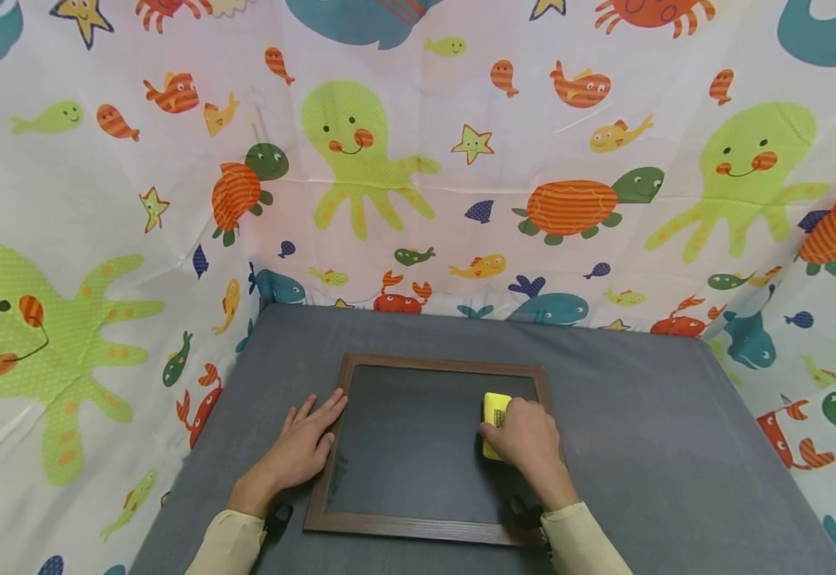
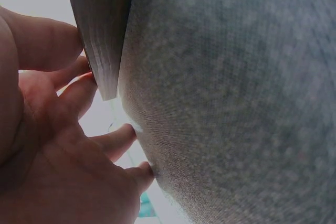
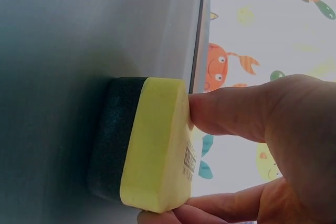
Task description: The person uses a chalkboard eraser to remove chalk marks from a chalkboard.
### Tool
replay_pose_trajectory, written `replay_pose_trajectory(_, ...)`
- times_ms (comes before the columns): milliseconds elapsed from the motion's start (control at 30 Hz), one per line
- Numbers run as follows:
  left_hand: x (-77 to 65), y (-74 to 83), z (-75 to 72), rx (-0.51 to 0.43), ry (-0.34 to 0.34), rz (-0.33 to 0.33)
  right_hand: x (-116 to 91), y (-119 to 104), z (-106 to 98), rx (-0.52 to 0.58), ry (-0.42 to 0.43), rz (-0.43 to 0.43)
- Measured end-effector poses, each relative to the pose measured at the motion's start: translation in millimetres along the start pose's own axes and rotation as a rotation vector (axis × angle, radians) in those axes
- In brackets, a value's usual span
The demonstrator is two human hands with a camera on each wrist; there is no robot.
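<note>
A small chalkboard (image 1: 410,447) with a brown wooden frame (image 1: 389,525) lies flat on the grey cloth. My right hand (image 1: 532,435) grips a yellow board eraser (image 1: 493,409) over the right part of the dark surface. In the right wrist view, the eraser's dark felt (image 3: 116,135) faces the board, with thumb and fingers pinching its yellow body. My left hand (image 1: 295,451) rests at the left side of the frame, fingers spread and mostly straight. Up close, its thumb (image 2: 50,43) and some fingertips touch the frame's edge (image 2: 102,40), while other fingers reach the cloth.
Grey cloth (image 1: 662,447) covers the table around the board. A white curtain (image 1: 453,112) printed with sea animals hangs behind the table and along both sides. Faint pale smudges show near the board's lower left corner.
</note>
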State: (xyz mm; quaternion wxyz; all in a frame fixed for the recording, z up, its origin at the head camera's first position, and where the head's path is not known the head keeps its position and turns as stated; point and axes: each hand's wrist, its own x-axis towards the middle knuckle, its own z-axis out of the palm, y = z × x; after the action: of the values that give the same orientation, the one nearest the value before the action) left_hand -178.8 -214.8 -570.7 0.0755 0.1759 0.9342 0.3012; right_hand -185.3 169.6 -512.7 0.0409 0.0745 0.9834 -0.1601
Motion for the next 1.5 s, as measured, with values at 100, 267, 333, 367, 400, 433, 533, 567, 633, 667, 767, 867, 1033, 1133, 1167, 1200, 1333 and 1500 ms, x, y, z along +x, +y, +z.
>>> replay_pose_trajectory(100,0.0,0.8,-0.5,-0.003,0.005,0.0,0,-2,1,-0.006,0.0,0.002)
replay_pose_trajectory(267,0.0,1.2,-1.4,0.006,-0.003,-0.009,0,-6,2,-0.012,0.001,0.003)
replay_pose_trajectory(333,-0.1,1.2,-1.5,0.007,-0.004,-0.008,0,-7,3,-0.018,0.002,-0.002)
replay_pose_trajectory(367,-0.3,1.1,-1.5,0.009,-0.005,-0.01,0,-8,3,-0.02,0.003,-0.005)
replay_pose_trajectory(400,-0.4,1.2,-1.5,0.008,-0.004,-0.008,0,-9,4,-0.02,0.003,-0.008)
replay_pose_trajectory(433,-0.3,1.3,-1.3,0.005,-0.003,-0.009,0,-10,4,-0.02,0.004,-0.009)
replay_pose_trajectory(533,0.0,0.9,-1.1,0.006,0.002,-0.005,0,-13,5,-0.014,0.004,-0.009)
replay_pose_trajectory(567,0.4,0.9,-1.4,0.006,0.002,-0.007,0,-14,5,-0.01,0.005,-0.011)
replay_pose_trajectory(633,1.1,0.3,-2.0,0.007,0.002,-0.003,1,-18,4,-0.008,0.003,-0.009)
replay_pose_trajectory(667,1.3,0.4,-2.5,0.008,-0.002,-0.004,1,-19,4,-0.008,0.002,-0.01)
replay_pose_trajectory(767,2.4,0.6,-3.9,0.001,-0.012,-0.012,2,-24,3,-0.002,-0.006,-0.009)
replay_pose_trajectory(867,3.5,0.5,-5.2,0.001,-0.019,-0.02,2,-27,2,-0.002,-0.019,-0.006)
replay_pose_trajectory(1033,4.8,-0.4,-6.3,0.002,-0.023,-0.024,3,-29,2,-0.002,-0.026,-0.006)
replay_pose_trajectory(1133,5.3,-0.9,-6.1,-0.009,-0.031,-0.031,2,-30,3,0.006,-0.024,-0.004)
replay_pose_trajectory(1167,5.4,-1.2,-6.0,-0.013,-0.033,-0.031,2,-30,4,0.011,-0.024,-0.006)
replay_pose_trajectory(1200,5.5,-1.5,-6.0,-0.013,-0.034,-0.031,2,-31,4,0.014,-0.025,-0.006)
replay_pose_trajectory(1333,5.7,-2.2,-6.3,-0.011,-0.032,-0.026,2,-35,7,0.013,-0.025,-0.015)
replay_pose_trajectory(1500,5.1,-1.3,-7.0,-0.012,-0.02,-0.018,2,-43,7,0.01,-0.022,-0.026)
